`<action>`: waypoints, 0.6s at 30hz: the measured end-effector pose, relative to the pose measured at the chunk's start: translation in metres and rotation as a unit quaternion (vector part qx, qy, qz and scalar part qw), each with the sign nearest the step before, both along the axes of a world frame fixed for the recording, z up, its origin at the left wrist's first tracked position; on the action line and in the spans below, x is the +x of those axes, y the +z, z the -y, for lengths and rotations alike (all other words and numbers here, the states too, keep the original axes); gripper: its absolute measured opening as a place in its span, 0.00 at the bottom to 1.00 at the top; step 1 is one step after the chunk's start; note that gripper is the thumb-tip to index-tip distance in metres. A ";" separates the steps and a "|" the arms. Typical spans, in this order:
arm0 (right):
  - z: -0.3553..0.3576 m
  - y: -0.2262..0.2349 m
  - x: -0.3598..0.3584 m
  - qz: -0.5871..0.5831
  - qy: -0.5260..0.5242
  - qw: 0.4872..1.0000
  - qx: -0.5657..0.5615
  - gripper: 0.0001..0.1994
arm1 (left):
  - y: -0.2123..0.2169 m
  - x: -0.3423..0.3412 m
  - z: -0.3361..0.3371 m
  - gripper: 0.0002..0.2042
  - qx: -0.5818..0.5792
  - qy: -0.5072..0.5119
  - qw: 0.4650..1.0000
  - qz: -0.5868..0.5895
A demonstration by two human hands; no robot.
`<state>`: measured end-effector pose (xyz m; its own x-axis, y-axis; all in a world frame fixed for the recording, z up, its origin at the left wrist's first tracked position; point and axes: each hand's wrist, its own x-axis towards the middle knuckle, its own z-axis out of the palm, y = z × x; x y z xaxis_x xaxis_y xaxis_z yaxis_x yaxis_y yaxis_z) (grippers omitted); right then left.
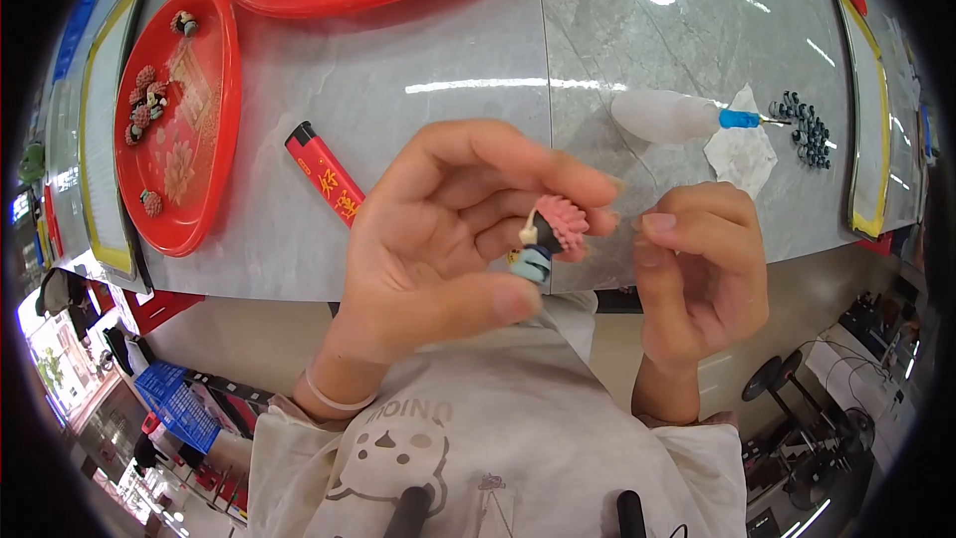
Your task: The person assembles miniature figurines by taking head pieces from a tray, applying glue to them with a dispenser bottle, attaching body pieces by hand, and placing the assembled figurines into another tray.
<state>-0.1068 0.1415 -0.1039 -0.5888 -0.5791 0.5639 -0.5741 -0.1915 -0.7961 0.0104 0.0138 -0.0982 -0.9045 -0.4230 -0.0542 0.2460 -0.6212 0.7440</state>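
The left hand (423,244) holds a small figure with bumpy pink hair, a black and cream middle and a pale blue-green bottom (545,234), between its thumb and bent fingers. The right hand (707,259) is near it, not touching; its thumb and finger tips are close together, but I cannot tell if they pinch something tiny. The step looks like working on this one figure. The next move seems to call for a steady left hold and gentle right fingertips. Past the hands, on the shiny grey table (448,60), lie a soft white bottle with a blue tip and thin needle (662,117), a crumpled white paper (742,157) and small dark blue curly pieces (809,134). Leftward are a flat red stick with a black end (324,174) and a red oval plastic tray (235,70) with pink bumpy things in it.
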 end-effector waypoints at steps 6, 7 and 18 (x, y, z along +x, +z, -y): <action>-0.004 -0.004 -0.001 -0.016 -0.011 0.999 0.027 0.18 | -0.008 -0.003 0.001 0.21 -0.213 -0.011 0.975 -0.056; -0.006 -0.003 -0.001 -0.015 -0.010 0.999 0.029 0.18 | -0.008 -0.003 0.002 0.21 -0.211 -0.010 0.976 -0.054; -0.009 -0.004 -0.002 -0.034 0.026 0.996 0.073 0.11 | -0.002 -0.004 -0.003 0.21 -0.391 -0.024 0.919 0.026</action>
<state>-0.1086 0.1502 -0.1083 -0.5188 -0.6860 0.5101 -0.6207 -0.1080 -0.7766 0.0064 0.0164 -0.0999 -0.9282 -0.3095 0.2064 0.1839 0.1005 0.9778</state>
